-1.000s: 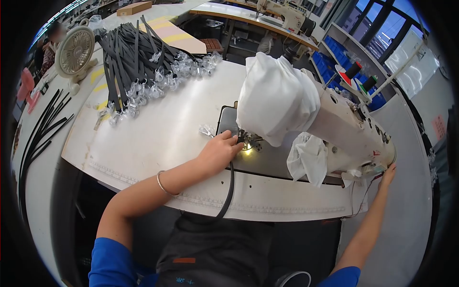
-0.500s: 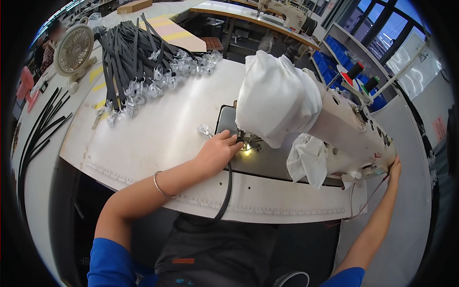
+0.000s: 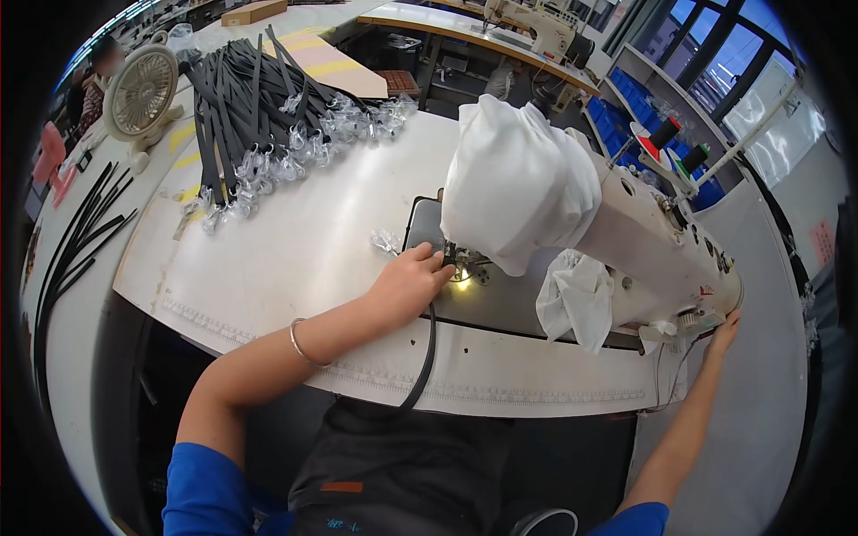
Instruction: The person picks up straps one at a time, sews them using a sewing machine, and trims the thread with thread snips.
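My left hand (image 3: 411,279) is closed on a black strap (image 3: 431,344) beside the lit needle area of a sewing machine (image 3: 657,237). From under my fingers the strap runs down over the table's front edge. Its other end, with a clear plastic-wrapped fitting (image 3: 386,241), sticks out to the left of the hand. My right hand (image 3: 726,332) is at the far right end of the machine, its fingers around the lower edge of the handwheel (image 3: 736,290). White cloth (image 3: 523,183) covers the machine's head and hides part of the needle area.
A heap of black straps (image 3: 259,107) with plastic-wrapped ends lies at the back left of the table. More black strips (image 3: 76,241) lie farther left, near a fan (image 3: 143,94). Thread spools (image 3: 663,132) stand above the machine. Another person is at the far left.
My right hand has moved down and slightly left along the handwheel. My left hand and the strap stay in place at the needle area.
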Demonstrator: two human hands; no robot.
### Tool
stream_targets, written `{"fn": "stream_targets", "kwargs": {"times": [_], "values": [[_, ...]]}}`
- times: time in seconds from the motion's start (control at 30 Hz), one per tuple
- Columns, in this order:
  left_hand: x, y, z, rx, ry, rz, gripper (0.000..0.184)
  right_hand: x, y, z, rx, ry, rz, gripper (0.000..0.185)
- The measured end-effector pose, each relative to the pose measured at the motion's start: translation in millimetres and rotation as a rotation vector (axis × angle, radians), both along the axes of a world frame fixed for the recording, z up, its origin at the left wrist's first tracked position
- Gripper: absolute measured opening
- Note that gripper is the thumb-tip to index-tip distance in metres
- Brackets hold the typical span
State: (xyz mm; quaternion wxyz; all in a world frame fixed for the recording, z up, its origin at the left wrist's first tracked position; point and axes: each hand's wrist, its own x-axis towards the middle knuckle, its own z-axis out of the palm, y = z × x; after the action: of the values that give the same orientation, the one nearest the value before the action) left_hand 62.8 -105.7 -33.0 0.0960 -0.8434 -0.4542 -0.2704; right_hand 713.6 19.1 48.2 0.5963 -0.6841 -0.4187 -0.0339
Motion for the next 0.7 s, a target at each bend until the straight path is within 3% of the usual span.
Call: {"fn": "stream_targets", "kwargs": {"times": [0.2, 0.27, 0.37, 0.57, 0.7], "values": [[0.8, 0.0, -2.1, 0.036, 0.017, 0.0, 0.028, 9.4, 10.9, 40.0, -0.127, -0.273, -0.063, 0.059], [0.0, 1.4, -0.9, 0.016, 0.028, -0.005, 0.028, 16.0, 20.7, 51.3, -0.369, -0.32, -0.131, 0.064], [-0.2, 1.6, -1.7, 0.006, 0.005, -0.003, 0.029, 5.6, 11.0, 59.8, -0.485, -0.116, -0.058, 0.066], [0.8, 2.6, -2.2, 0.102, -0.031, -0.005, 0.022, 11.3, 12.0, 49.1, -0.328, -0.185, -0.025, 0.059], [0.8, 3.7, -1.9, 0.077, -0.039, 0.0, 0.022, 6.2, 8.4, 41.6, -0.265, -0.185, -0.027, 0.065]]}}
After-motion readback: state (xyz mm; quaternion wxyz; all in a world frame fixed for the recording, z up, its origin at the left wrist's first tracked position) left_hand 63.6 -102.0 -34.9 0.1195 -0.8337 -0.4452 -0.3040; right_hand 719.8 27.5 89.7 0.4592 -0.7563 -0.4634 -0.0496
